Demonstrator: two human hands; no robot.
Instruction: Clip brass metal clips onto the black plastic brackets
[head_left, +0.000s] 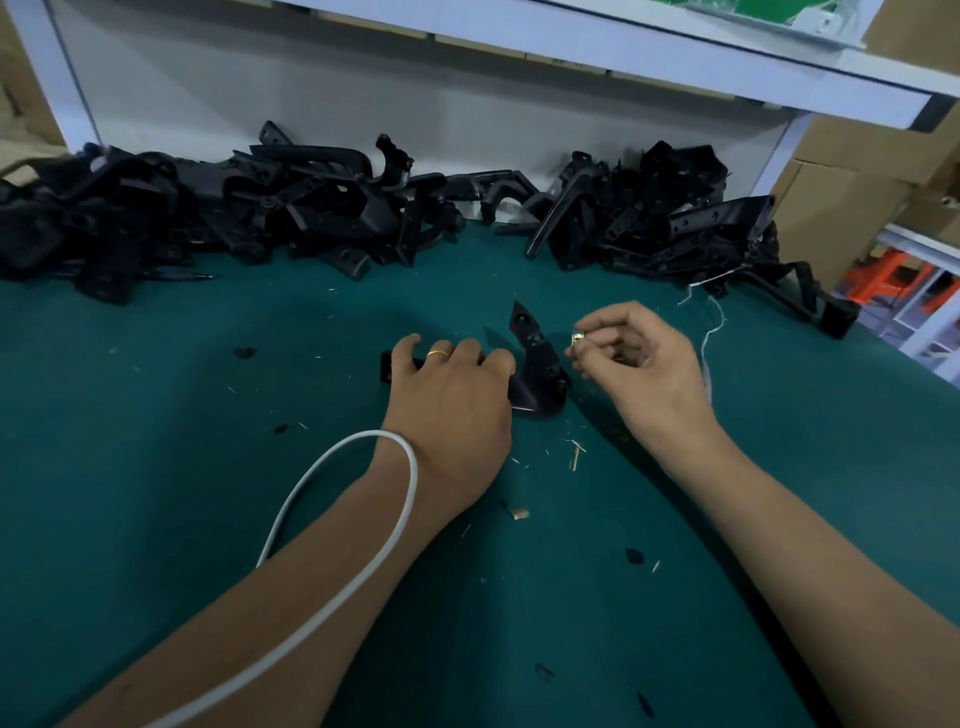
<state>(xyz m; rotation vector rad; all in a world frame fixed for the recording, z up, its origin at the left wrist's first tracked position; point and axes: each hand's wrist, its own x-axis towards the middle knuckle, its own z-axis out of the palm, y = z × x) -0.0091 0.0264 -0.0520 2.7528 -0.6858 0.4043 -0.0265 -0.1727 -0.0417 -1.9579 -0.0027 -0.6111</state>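
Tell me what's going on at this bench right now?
A person is fitting clips to brackets on a green mat. The left hand holds a black plastic bracket down on the mat, while the right hand pinches a small brass clip just beside it, not yet on. Two heaps of black brackets lie along the back edge.

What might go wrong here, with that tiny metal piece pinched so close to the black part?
1. The small brass metal clip is pinched only at the fingertips of the right hand; it may slip and fall onto the green table mat among the scattered debris.
2. The left hand steadies the black plastic bracket from one side only, so it may twist when the clip is pushed on.
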